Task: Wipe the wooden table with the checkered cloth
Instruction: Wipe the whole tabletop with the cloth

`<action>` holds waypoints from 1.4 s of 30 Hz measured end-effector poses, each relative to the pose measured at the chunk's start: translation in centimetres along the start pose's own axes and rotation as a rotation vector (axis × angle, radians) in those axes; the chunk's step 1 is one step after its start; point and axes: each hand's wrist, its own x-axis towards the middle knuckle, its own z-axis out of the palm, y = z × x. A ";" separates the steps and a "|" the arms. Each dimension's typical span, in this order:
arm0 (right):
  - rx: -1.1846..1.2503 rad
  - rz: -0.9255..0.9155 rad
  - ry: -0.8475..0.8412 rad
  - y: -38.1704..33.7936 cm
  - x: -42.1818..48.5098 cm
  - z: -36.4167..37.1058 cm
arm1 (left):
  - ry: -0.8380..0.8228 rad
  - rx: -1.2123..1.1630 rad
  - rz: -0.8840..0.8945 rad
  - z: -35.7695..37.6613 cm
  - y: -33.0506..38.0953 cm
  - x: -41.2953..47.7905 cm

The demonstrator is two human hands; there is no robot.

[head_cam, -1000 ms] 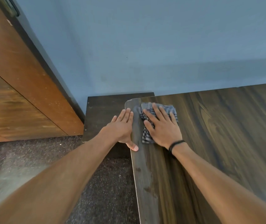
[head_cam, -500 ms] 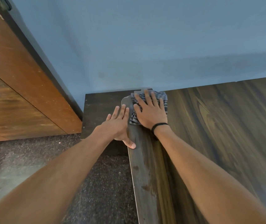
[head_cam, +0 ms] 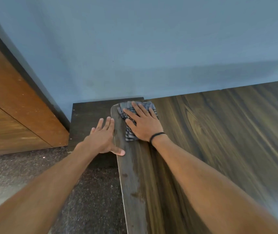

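The dark wooden table [head_cam: 219, 135] fills the right half of the view, its left edge running toward me. A folded grey checkered cloth [head_cam: 129, 134] lies at the table's far left corner. My right hand [head_cam: 143, 125] presses flat on the cloth with fingers spread and straight; a black band circles its wrist. My left hand [head_cam: 103, 137] rests flat against the table's left edge, fingers straight, its thumb lying on the tabletop.
A lower dark wooden surface [head_cam: 87, 115] sits beside the table's far left corner, under my left hand. A blue wall [head_cam: 151, 48] runs right behind the table. A brown wooden door or cabinet [head_cam: 13, 107] stands at the left. Speckled floor [head_cam: 87, 200] lies below.
Over the last second my right hand slid the cloth away from me into the table's far left corner. My left hand stayed on the table's edge.
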 end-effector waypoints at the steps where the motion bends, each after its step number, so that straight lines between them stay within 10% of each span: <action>1: 0.014 0.065 0.015 -0.8 0.6 0.2 | -0.004 0.011 -0.006 -0.1 0.1 0.2; 22: -0.010 -0.025 -0.028 0.0 -0.8 1.0 | 0.006 0.130 -0.046 -0.9 1.4 -1.3; 27: 0.475 0.083 0.157 1.8 -2.5 -2.5 | 0.102 -0.062 0.023 -1.7 2.5 -1.4; 30: 0.342 0.301 0.366 6.2 -5.8 -3.6 | 0.206 -0.114 0.163 -1.3 5.9 -0.4; 42: 0.052 0.294 0.217 11.7 -9.2 -2.4 | 0.332 -0.068 0.066 0.2 9.8 4.9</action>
